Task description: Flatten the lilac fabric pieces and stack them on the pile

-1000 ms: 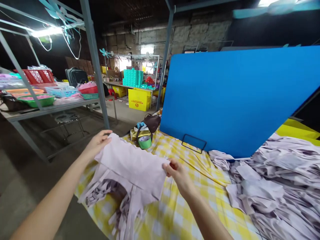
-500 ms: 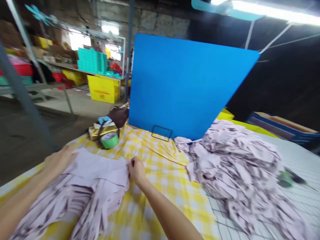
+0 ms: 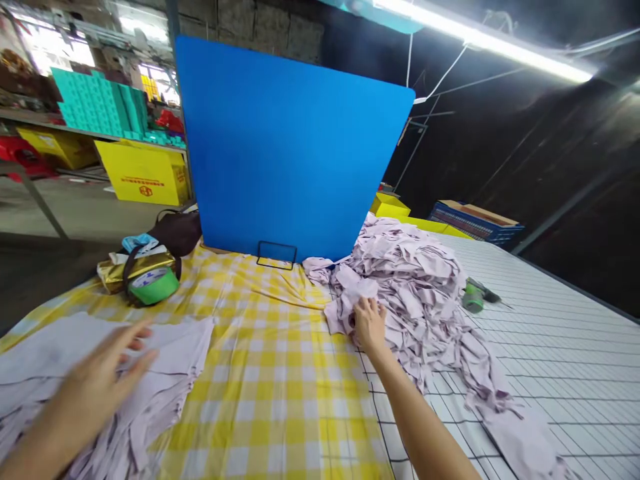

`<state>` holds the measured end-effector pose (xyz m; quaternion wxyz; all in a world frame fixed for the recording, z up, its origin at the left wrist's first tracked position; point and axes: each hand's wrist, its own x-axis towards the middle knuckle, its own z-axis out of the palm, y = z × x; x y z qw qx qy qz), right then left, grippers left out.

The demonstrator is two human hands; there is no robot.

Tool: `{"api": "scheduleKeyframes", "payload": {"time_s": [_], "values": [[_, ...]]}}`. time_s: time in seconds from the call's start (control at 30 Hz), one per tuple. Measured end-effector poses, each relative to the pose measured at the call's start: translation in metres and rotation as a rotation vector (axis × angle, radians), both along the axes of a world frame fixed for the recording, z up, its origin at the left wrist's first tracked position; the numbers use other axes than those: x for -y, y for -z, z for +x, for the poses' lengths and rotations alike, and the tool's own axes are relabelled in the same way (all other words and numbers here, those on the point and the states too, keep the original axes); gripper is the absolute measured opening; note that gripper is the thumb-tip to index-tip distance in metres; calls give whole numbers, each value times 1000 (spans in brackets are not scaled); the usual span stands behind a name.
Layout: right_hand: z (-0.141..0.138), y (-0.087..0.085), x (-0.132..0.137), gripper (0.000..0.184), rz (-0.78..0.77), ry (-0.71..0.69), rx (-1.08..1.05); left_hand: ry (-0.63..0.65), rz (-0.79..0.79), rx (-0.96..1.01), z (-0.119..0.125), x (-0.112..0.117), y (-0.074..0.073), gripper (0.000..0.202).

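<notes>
The left hand point(image 3: 95, 379) is hanging, fingers wide, over flat, pale purple cloths point(image 3: 176, 347), while the right hand point(image 3: 371, 325) is touching a wrinkly matching heap point(image 3: 415, 270), its grip hidden.

Blue board point(image 3: 295, 153): stood upright towards 12 o'clock, with a black wire frame point(image 3: 277, 245) set at its foot.
Green tape roll point(image 3: 157, 288): placed between 8 and 9 o'clock, beside a gold packet point(image 3: 111, 275).
Dark bag point(image 3: 176, 232): laid at 9 o'clock.
Yellow carton point(image 3: 145, 177): printed in red, seen between 9 and 10 o'clock.
Teal stack point(image 3: 93, 103): piled at 10 o'clock.
Tube light point(image 3: 490, 40): lit, hung between 1 and 2 o'clock.
</notes>
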<state>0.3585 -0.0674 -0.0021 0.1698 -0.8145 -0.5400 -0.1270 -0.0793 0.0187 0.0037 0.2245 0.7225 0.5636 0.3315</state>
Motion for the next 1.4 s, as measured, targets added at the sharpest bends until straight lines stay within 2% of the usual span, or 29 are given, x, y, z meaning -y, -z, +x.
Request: {"api": "scheduleKeyframes", "payload": {"time_s": [0.07, 0.13, 0.2, 0.27, 0.33, 0.4, 0.47, 0.53, 0.6, 0.67, 0.73, 0.8, 0.87, 0.97, 1.07, 1.2, 1.3, 1.33, 1.4], "values": [[-12, -4, 10, 21, -1, -88, -5, 171, -292, 238, 45, 28, -3, 48], [-43, -3, 26, 18, 15, -185, -28, 277, -583, 456, 83, 53, 5, 59], [-84, 6, 48, 17, 51, -296, -81, 263, -825, 628, 112, 76, 18, 66], [-125, 21, 74, 18, 171, -496, -273, 256, -1044, 806, 132, 95, 32, 62], [-159, 41, 100, 18, 162, -656, -405, 233, -1138, 907, 145, 108, 42, 58], [-179, 56, 120, 17, 77, -790, -442, 225, -1107, 910, 152, 115, 49, 57], [-185, 61, 134, 18, -21, -853, -462, 258, -1023, 840, 155, 116, 54, 53], [-178, 54, 139, 23, -105, -873, -545, 310, -920, 735, 158, 115, 58, 46], [-159, 42, 133, 33, -133, -872, -646, 336, -748, 602, 162, 112, 61, 41], [-132, 33, 117, 38, -57, -768, -634, 359, -514, 416, 169, 110, 62, 41], [-98, 31, 91, 44, 58, -466, -441, 411, -307, 218, 180, 111, 62, 53], [-63, 34, 61, 53, 49, -217, -194, 467, -204, 60, 191, 115, 61, 62], [-33, 35, 34, 50, -15, -173, -28, 497, -190, -37, 202, 120, 62, 64], [-11, 27, 10, 33, -73, -259, 38, 497, -245, -65, 211, 127, 65, 67], [-32, 18, 14, 28, -92, -358, 46, 458, -283, 40, 211, 130, 74, 74], [-101, 19, 57, 19, -93, -547, 33, 367, -202, 194, 201, 133, 84, 83], [-140, 23, 94, 18, -16, -702, -115, 405, -167, 241, 186, 139, 80, 56], [-145, 23, 103, 18, 21, -733, -190, 426, -179, 245, 179, 141, 76, 46], [-146, 17, 116, 20, 99, -753, -312, 435, -199, 246, 164, 145, 67, 40]]}}
